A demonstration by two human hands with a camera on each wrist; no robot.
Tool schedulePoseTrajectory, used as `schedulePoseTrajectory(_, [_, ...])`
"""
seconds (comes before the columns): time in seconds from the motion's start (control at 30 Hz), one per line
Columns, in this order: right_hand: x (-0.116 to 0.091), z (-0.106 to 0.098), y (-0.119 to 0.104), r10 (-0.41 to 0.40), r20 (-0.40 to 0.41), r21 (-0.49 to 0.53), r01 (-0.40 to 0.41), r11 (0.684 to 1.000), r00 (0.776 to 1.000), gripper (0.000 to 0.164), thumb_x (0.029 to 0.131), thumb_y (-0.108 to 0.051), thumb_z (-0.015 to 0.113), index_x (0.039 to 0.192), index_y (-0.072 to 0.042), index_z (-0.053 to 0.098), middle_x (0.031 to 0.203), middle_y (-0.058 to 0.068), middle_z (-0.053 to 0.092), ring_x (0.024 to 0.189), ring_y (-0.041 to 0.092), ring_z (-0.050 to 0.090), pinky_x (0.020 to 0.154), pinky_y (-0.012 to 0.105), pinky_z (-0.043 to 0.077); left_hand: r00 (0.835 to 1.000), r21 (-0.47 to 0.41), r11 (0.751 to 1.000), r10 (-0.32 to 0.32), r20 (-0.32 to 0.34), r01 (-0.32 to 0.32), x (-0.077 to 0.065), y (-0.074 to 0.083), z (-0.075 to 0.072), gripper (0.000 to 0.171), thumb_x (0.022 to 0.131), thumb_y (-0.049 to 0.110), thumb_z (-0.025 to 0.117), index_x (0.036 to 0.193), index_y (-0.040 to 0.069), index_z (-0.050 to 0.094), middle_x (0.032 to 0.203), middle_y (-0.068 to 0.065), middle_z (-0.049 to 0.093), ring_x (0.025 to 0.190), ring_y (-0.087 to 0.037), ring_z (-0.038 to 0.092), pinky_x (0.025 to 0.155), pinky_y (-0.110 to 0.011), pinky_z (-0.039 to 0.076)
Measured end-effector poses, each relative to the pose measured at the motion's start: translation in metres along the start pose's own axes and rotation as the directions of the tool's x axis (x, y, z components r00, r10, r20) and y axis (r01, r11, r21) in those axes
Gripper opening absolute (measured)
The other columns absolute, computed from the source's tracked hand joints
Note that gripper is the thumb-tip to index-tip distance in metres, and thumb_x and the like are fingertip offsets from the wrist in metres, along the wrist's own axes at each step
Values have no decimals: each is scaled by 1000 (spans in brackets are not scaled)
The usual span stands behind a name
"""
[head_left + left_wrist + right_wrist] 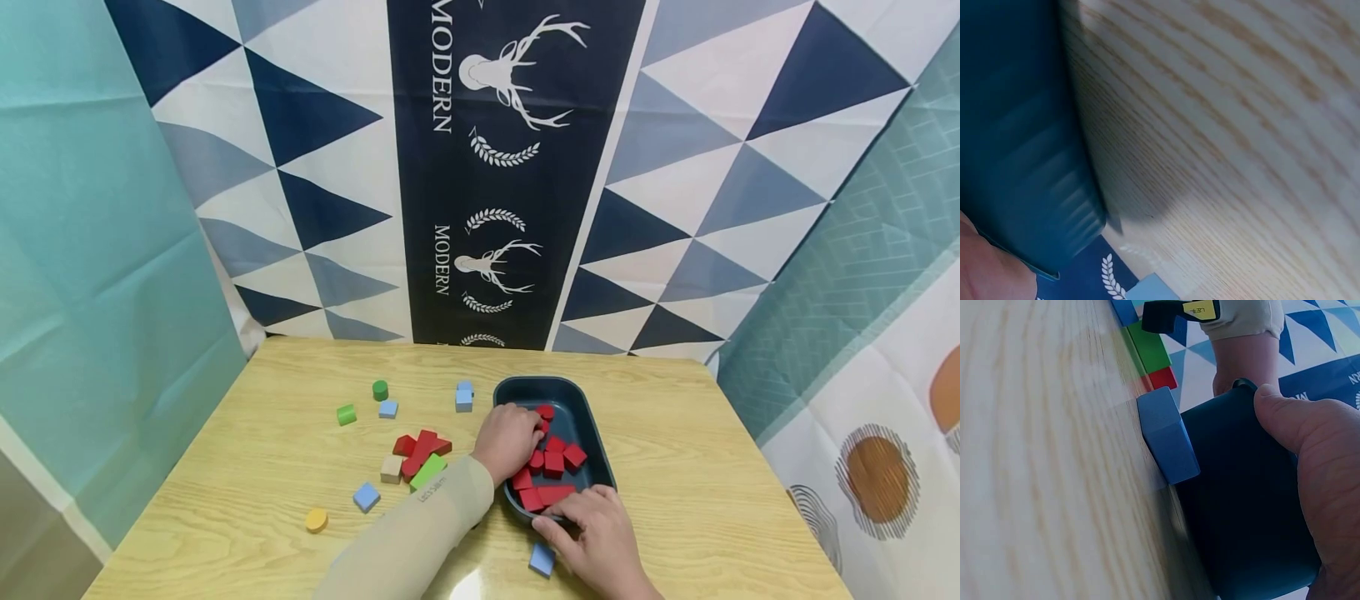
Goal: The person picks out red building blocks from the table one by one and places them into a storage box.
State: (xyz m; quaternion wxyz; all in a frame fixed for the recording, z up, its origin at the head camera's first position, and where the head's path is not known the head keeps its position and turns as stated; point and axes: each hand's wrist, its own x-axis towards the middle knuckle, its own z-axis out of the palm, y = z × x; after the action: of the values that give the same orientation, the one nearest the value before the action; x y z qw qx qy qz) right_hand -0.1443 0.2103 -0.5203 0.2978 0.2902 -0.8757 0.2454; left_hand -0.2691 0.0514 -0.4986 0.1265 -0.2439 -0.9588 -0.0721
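A dark teal tray (592,433) holds several red blocks (553,463). My left hand (508,440) reaches over its left rim, fingertips by a red cylinder (546,412); whether it holds a block I cannot tell. In the left wrist view, part of that hand (994,269) shows at the tray's rim, beside the ribbed wall (1029,156). My right hand (596,533) grips the near end of the tray, its thumb (1279,415) along the outside in the right wrist view, fingers hidden. Below the thumb, a blue block (1169,437) lies on the table close to the tray.
Left of the tray, red blocks (423,450), a light green block (429,472) and a natural wood block (392,469) cluster. Around them lie blue blocks (367,497), green cylinders (380,390) and a yellow disc (317,521). Patterned cloth (517,167) hangs behind the table.
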Motion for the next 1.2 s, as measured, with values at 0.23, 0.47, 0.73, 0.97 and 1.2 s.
schedulePoseTrajectory(0.23, [-1,0,1,6,8,-7,-6,1000,1000,15,79,-42,80,74,-34,69,71,-24,59,64,-3,49,75,41,40,999,-87,996,-34,-7,33,0,-1,1,20,94,36,67,107,21,71,97,6,68,86,-12,53,89,-32,49])
schedulePoseTrajectory(0.47, [-2,3,0,3,-8,-4,-3,1000,1000,15,79,-42,80,74,-34,69,71,-23,60,64,-4,50,74,41,40,993,-113,993,-38,-110,26,-7,-6,-1,18,96,34,63,107,19,66,108,2,56,97,-14,44,92,-31,45])
schedulePoseTrajectory(0.73, [-4,6,-1,16,-2,8,-16,1000,1000,16,79,-41,80,73,-33,69,70,-23,60,65,-4,51,75,41,39,990,-114,993,-37,-139,21,-21,-50,-20,17,97,30,62,107,17,67,110,0,59,103,-19,47,94,-38,44])
schedulePoseTrajectory(0.97, [-3,3,1,15,-16,13,-15,1000,1000,16,78,-39,81,73,-31,69,70,-22,61,63,-4,51,75,40,38,971,-164,981,-64,229,104,-57,-126,-51,14,96,23,65,101,12,72,96,-2,69,90,-20,61,80,-40,54])
schedulePoseTrajectory(1.2, [-1,2,1,11,-12,16,-11,1000,1000,14,79,-40,81,74,-32,69,70,-23,61,64,-5,51,76,40,38,910,-214,953,-115,398,214,-89,-158,-68,14,91,18,72,100,7,71,92,-3,67,83,-18,60,80,-39,53])
